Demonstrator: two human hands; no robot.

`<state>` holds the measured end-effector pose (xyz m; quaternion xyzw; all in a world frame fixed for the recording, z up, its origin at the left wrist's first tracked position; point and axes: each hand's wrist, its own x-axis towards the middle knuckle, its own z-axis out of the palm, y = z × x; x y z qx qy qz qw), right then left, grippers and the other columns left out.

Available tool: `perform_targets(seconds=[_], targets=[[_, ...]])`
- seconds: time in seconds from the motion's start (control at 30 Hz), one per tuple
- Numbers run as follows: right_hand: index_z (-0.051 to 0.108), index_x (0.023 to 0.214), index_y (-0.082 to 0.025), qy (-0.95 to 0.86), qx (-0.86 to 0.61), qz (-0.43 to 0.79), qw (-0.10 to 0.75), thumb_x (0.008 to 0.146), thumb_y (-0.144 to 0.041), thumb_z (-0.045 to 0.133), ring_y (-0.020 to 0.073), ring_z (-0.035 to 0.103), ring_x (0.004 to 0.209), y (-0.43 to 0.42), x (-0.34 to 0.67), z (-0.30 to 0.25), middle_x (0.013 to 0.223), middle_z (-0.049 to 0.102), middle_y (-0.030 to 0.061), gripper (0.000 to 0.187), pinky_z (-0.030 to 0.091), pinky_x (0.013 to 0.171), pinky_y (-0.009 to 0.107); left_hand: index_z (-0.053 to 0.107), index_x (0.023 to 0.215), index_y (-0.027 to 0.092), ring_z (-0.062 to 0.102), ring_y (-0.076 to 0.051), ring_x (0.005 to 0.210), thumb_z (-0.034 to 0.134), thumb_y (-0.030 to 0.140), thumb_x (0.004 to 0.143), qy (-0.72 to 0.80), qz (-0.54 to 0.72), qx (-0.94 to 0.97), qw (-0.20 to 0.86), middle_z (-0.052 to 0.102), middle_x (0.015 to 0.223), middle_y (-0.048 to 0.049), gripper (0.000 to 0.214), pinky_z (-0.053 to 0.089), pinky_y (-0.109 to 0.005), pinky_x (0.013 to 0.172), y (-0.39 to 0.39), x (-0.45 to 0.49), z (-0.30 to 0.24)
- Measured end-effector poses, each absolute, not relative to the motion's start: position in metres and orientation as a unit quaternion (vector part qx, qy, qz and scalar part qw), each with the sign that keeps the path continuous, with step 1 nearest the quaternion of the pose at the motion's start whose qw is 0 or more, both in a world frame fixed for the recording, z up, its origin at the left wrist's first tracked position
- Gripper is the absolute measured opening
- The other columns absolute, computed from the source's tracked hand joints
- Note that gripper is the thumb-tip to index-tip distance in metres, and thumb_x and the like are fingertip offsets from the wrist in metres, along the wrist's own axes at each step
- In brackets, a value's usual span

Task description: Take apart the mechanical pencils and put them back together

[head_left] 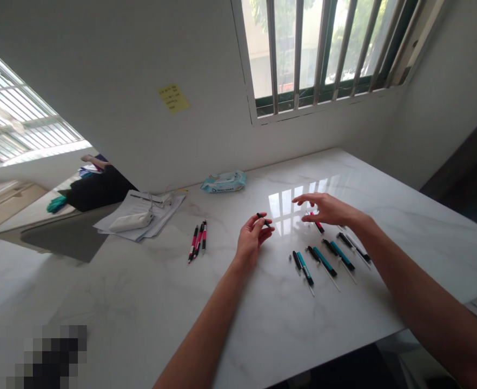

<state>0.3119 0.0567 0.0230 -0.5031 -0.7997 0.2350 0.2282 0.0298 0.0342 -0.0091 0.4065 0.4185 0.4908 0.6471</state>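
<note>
My left hand [253,239] pinches a small black pen part [264,219] between thumb and fingers, above the white marble table [238,302]. My right hand [326,209] hovers with its fingers apart, holding nothing, just above a red-and-black pen [317,222]. Below it, several teal-and-black pens [324,261] lie side by side, with thin refills [331,275] sticking out of or lying beside them. To the left of my hands, several red-and-black pens [198,242] lie bunched together on the marble.
Papers [157,213] with a white pouch [131,221] and a cable lie at the table's far left. A packet of wet wipes [223,181] stands by the wall. A yellow sticky note [174,98] is on the wall beneath a barred window [319,54].
</note>
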Motion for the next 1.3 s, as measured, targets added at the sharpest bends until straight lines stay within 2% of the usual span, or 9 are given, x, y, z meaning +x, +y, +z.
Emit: perform_targets(seconds=[0.07,0.2,0.4,0.5,0.63,0.83,0.97,1.07,1.3], targets=[[0.056,0.150,-0.037,-0.790,-0.532,0.233,0.198,0.077,-0.041,0.081,0.0282,0.064,0.107,0.061,0.332,0.023,0.137,0.068,0.0064,0.077,0.052,0.088,0.039,0.068,0.116,0.023,0.072,-0.013,0.079,0.083,0.047,0.078,0.431,0.498,0.388,0.645,0.071,0.102,-0.0029,0.048,0.055,-0.023,0.072,0.036,0.028,-0.011],[0.053,0.151,-0.040,-0.794,-0.532,0.242,0.168,0.078,-0.039,0.080,0.0297,0.062,0.115,0.062,0.349,0.018,0.142,0.065,0.0046,0.078,0.051,0.096,0.042,0.069,0.116,0.022,0.072,-0.012,0.076,0.087,0.041,0.073,0.437,0.498,0.386,0.642,0.072,0.099,-0.0025,0.050,0.055,-0.023,0.072,0.038,0.027,-0.012],[0.046,0.156,-0.041,-0.773,-0.568,0.266,0.095,0.065,-0.042,0.091,0.0323,0.064,0.113,0.061,0.349,0.006,0.138,0.064,0.0100,0.101,0.053,0.092,0.043,0.073,0.113,0.020,0.071,-0.012,0.078,0.090,0.036,0.070,0.441,0.489,0.401,0.638,0.074,0.103,-0.0049,0.048,0.056,-0.025,0.077,0.038,0.027,-0.010],[0.048,0.156,-0.039,-0.776,-0.570,0.259,0.076,0.062,-0.043,0.093,0.0320,0.066,0.110,0.062,0.351,0.001,0.137,0.064,0.0116,0.104,0.053,0.092,0.042,0.074,0.111,0.019,0.071,-0.012,0.078,0.091,0.036,0.069,0.443,0.490,0.395,0.638,0.074,0.102,-0.0054,0.048,0.056,-0.025,0.076,0.037,0.026,-0.009],[0.056,0.150,-0.035,-0.781,-0.565,0.249,0.092,0.062,-0.040,0.092,0.0313,0.068,0.104,0.065,0.351,0.002,0.132,0.068,0.0118,0.095,0.055,0.086,0.040,0.075,0.109,0.019,0.070,-0.012,0.077,0.091,0.038,0.069,0.448,0.490,0.388,0.640,0.073,0.099,-0.0054,0.048,0.055,-0.025,0.075,0.037,0.026,-0.010],[0.059,0.148,-0.034,-0.779,-0.567,0.234,0.133,0.076,-0.036,0.081,0.0242,0.068,0.085,0.064,0.346,0.012,0.125,0.074,0.0091,0.075,0.053,0.077,0.038,0.077,0.107,0.019,0.069,-0.013,0.077,0.092,0.040,0.066,0.449,0.479,0.402,0.639,0.073,0.095,-0.0052,0.048,0.053,-0.027,0.077,0.036,0.029,-0.012],[0.063,0.144,-0.032,-0.775,-0.566,0.243,0.141,0.072,-0.042,0.085,0.0284,0.070,0.095,0.055,0.351,0.019,0.128,0.073,0.0105,0.075,0.054,0.081,0.039,0.077,0.106,0.020,0.068,-0.013,0.077,0.091,0.042,0.067,0.450,0.477,0.410,0.634,0.073,0.095,-0.0046,0.047,0.052,-0.028,0.078,0.036,0.028,-0.012],[0.067,0.139,-0.032,-0.765,-0.578,0.252,0.132,0.072,-0.043,0.086,0.0300,0.071,0.098,0.052,0.355,0.022,0.123,0.075,0.0094,0.071,0.055,0.081,0.039,0.077,0.106,0.020,0.067,-0.013,0.077,0.091,0.041,0.067,0.450,0.479,0.412,0.631,0.073,0.095,-0.0045,0.047,0.052,-0.027,0.077,0.037,0.027,-0.011],[0.077,0.120,-0.023,-0.741,-0.620,0.246,0.076,0.078,-0.040,0.078,0.0270,0.072,0.080,0.059,0.342,0.014,0.100,0.079,0.0102,0.046,0.052,0.066,0.035,0.077,0.104,0.020,0.065,-0.013,0.075,0.091,0.042,0.065,0.456,0.480,0.421,0.620,0.072,0.091,-0.0039,0.047,0.050,-0.027,0.076,0.036,0.028,-0.009]])
